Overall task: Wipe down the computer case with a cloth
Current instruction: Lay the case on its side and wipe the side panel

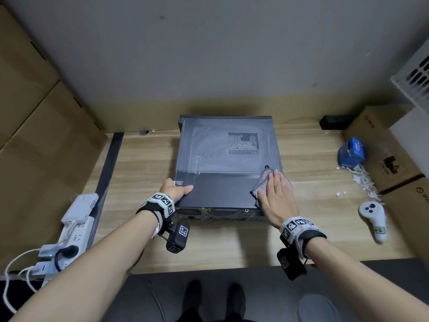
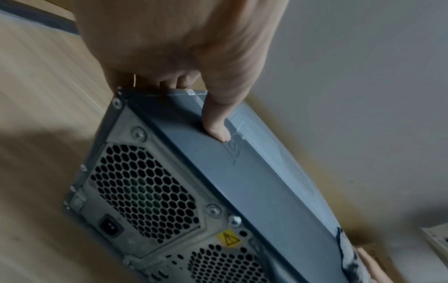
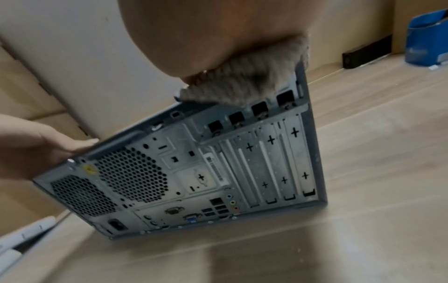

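A dark grey computer case [image 1: 222,159] lies on its side on the wooden table [image 1: 139,173], rear panel [image 3: 218,172] facing me. Its top panel is dusty with wipe streaks at the far part and darker at the near part. My left hand [image 1: 176,189] grips the near-left corner, thumb [image 2: 218,122] on top and fingers curled down the side. My right hand [image 1: 276,196] lies flat on a grey patterned cloth [image 1: 262,180] at the near-right edge of the top panel. The cloth [image 3: 254,80] hangs slightly over the rear edge.
A white power strip with plugs [image 1: 69,231] hangs at the table's left edge. To the right are a blue box [image 1: 351,151], paper shreds [image 1: 364,182], a white controller [image 1: 373,219] and cardboard boxes [image 1: 390,159]. A grey wall [image 1: 209,54] stands behind.
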{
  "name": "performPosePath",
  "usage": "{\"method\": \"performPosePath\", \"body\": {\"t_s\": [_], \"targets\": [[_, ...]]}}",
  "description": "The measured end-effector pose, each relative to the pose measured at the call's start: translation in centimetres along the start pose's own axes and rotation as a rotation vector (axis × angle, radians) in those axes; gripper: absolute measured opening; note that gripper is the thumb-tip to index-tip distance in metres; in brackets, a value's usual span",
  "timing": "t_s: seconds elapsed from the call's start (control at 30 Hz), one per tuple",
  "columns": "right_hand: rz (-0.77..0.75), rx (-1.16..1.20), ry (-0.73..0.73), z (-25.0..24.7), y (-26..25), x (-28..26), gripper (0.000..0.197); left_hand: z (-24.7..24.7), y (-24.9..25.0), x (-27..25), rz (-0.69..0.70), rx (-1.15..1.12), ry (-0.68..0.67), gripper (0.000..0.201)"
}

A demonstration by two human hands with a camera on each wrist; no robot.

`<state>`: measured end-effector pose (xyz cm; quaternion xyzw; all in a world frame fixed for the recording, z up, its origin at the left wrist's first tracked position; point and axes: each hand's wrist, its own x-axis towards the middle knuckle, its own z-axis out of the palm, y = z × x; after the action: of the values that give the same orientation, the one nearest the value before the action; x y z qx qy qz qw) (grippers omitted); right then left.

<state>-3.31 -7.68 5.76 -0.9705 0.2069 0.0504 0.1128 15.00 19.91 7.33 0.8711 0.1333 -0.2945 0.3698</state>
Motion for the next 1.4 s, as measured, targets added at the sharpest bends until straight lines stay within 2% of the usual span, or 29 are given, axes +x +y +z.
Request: {"method": "performPosePath", "body": {"t_s": [0.1, 0.23, 0.43, 0.7, 0.87, 1.03, 1.1, 1.23, 1.4], "targets": [[-0.014, -0.028, 0.008, -0.6, -0.2, 1.9, 0.082, 0.0, -0.6, 1.1, -0.017, -0.003, 0.011, 0.096], [-0.007, -0.043, -0.004, -0.9, -0.3, 4.2, 0.078, -0.4, -0.6, 0.5, -0.012, -0.010, -0.011, 0.095], [0.019, -0.004, -0.099, -1.2, -1.5, 5.8, 0.071, -1.1, 0.2, 0.0, 0.049, 0.025, -0.066, 0.096], [-0.159, 0.009, -0.174, -0.1, -12.3, 7.2, 0.068, -1.5, -0.9, 1.6, 0.120, 0.112, -0.179, 0.119], [-0.280, -0.006, -0.193, 1.0, -17.4, 7.5, 0.068, -3.9, -2.7, 2.5, 0.108, 0.038, -0.174, 0.089], [-0.417, -0.058, -0.189, 1.9, -19.2, 7.9, 0.069, -5.4, -4.0, 3.4, 0.119, 0.051, -0.152, 0.046], [-0.468, -0.078, -0.189, 2.0, -19.3, 8.0, 0.071, -5.4, -3.5, 3.3, 0.116, 0.034, -0.148, 0.043], [-0.611, -0.118, -0.180, 1.7, -19.7, 8.2, 0.072, -5.5, -1.6, 2.9, 0.118, -0.017, -0.112, 0.052], [-0.892, -0.175, -0.135, 1.9, -19.1, 8.3, 0.068, -6.4, -0.3, 3.4, 0.138, -0.066, 0.025, 0.042]]}}
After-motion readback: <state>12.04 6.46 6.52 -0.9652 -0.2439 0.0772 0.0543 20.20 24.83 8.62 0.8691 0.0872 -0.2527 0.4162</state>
